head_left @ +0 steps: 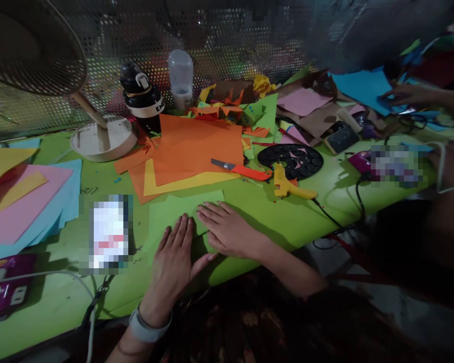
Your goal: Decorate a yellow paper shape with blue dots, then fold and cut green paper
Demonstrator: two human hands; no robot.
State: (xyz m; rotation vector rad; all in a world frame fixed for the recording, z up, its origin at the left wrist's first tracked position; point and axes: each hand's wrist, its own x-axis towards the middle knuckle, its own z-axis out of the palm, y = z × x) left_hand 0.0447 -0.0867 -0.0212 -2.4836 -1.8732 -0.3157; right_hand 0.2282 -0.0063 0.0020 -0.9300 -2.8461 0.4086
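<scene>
A light green sheet of paper [162, 212] lies on the green table near its front edge. My left hand [177, 257] presses on it with the palm down, fingers straight and thumb stretched out to the right. Beside it my right hand [230, 229] also lies flat on the sheet, fingers pointing up and left. Both hands are open and hold nothing, and they cover much of the sheet. Just beyond are orange paper [200, 146] and yellow paper [149, 181]. A red-handled utility knife [242, 170] rests on the orange sheet, and a yellow glue gun [289, 186] is to its right.
At the left are a fan [104, 136], colored sheets [30, 201], a phone [109, 232] and a purple device [11, 282] with a cable. Bottles [142, 98] stand behind. A black palette [310, 159] and paper scraps lie right, near another person's hand [408, 95].
</scene>
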